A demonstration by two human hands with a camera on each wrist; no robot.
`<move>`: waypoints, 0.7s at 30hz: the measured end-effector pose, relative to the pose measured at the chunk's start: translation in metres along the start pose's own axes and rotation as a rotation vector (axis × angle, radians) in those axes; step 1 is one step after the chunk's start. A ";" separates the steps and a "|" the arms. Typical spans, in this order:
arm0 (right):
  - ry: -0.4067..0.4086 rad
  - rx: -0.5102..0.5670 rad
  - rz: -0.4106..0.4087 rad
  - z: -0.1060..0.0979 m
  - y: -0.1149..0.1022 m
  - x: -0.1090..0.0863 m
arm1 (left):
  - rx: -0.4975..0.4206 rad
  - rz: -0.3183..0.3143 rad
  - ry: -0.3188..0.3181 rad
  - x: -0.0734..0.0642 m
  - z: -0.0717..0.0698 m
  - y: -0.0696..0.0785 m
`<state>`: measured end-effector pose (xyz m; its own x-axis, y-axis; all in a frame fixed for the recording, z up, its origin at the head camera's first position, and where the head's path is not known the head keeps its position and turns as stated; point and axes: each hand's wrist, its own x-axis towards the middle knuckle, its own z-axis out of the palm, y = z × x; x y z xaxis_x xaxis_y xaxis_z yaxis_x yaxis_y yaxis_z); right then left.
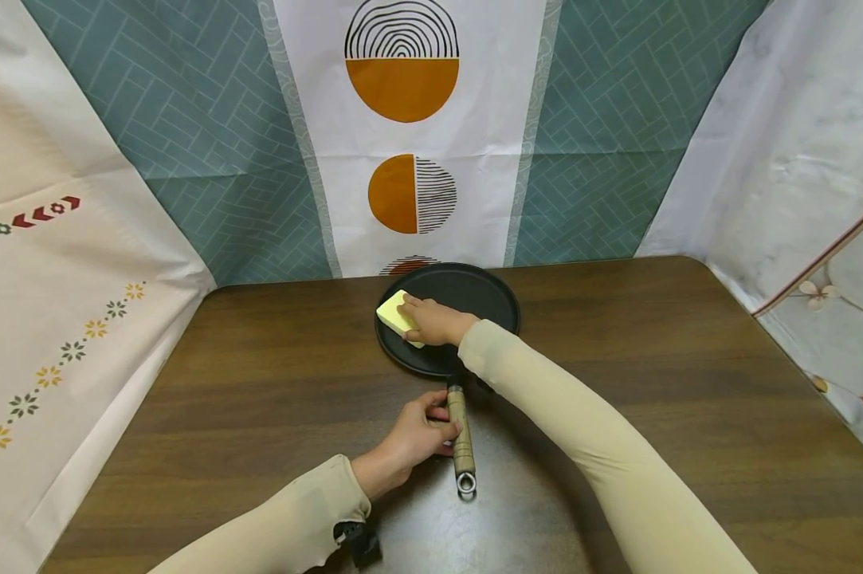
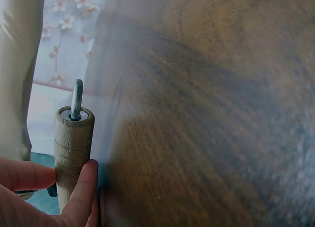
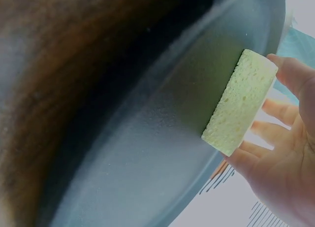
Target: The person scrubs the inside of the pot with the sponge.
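A round black frying pan point(image 1: 477, 288) lies toward the back of the table, its wooden handle point(image 1: 460, 430) pointing to the front. My left hand point(image 1: 418, 434) pinches this handle from the left, thumb and fingers on either side of the wood, as the left wrist view also shows. Inside the pan, at its left part, my right hand point(image 1: 434, 321) holds a pale yellow sponge point(image 1: 394, 312) against the cooking surface. In the right wrist view the thumb grips one end of the porous sponge point(image 3: 241, 101), and the other fingertips rest along its back.
The brown wooden table point(image 1: 273, 383) extends to both sides of the pan. A metal hanging ring point(image 1: 466, 483) ends the handle. Behind the table hangs a patterned cloth point(image 1: 209, 143), with more cloth at left and right. The right forearm point(image 1: 589, 438) crosses the table's right half.
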<state>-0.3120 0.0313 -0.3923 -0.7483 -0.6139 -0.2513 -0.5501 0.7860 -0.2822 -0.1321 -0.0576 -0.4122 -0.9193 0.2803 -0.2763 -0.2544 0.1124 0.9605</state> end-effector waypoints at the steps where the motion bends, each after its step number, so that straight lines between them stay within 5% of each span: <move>1: 0.000 0.002 0.002 -0.001 0.000 0.001 | 0.002 -0.001 0.001 0.000 0.000 0.000; 21: -0.004 0.035 0.080 -0.007 0.012 0.014 | 0.004 -0.001 0.006 0.001 0.000 -0.001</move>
<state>-0.3317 0.0328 -0.3925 -0.7877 -0.5499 -0.2777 -0.4757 0.8294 -0.2930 -0.1325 -0.0574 -0.4138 -0.9209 0.2748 -0.2766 -0.2538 0.1162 0.9603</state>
